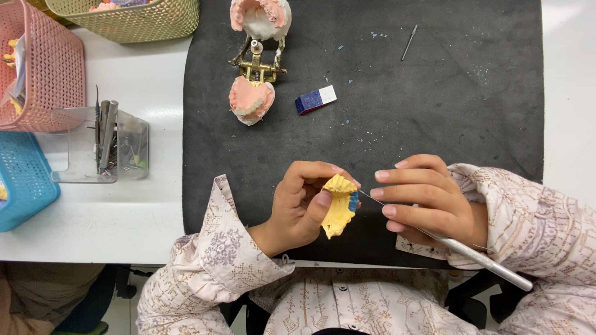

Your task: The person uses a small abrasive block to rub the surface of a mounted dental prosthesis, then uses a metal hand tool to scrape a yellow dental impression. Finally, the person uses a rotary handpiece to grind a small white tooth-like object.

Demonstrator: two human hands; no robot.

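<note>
Seen from above, low in the middle of the frame, the left hand (302, 201) holds a yellow dental cast (338, 208) with a patch of blue wax at its right edge, fingers clamped around it and the thumb pressed on its face. Just right of it, the right hand (428, 198) grips a slim metal carving instrument (472, 254) like a pen, fingers closed on the shaft, its fine tip touching the blue patch on the cast. Both hands hover over a dark grey work mat (465, 93) spread on a white table (124, 217). At the top centre of the mat lies an opened brass articulator (257, 65) carrying pink-and-white denture models, with a small blue-and-white wax block (315, 99) just to its right and a thin metal pin (408, 41) farther right. At the left of the frame stand a clear holder of instruments (102, 146), a pink basket (43, 68), a blue basket (25, 180) and a beige basket (133, 18).
</note>
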